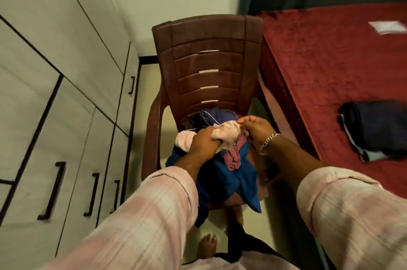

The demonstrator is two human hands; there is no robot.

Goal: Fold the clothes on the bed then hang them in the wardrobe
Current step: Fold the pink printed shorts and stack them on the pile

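Head camera looks down on a brown plastic chair point(207, 65) heaped with clothes. Both hands hold a pale pink garment point(222, 135) above the heap: the left hand point(203, 141) has its fingers curled round one bunched end, and the right hand point(256, 130), a chain bracelet point(269, 141) on its wrist, pinches the other end. Beneath lie a blue garment point(222, 177) and a maroon one point(234, 156). To the right, a folded dark stack point(376, 129) sits on the red bed point(326, 58). Wardrobe doors point(55, 76) stand closed on the left.
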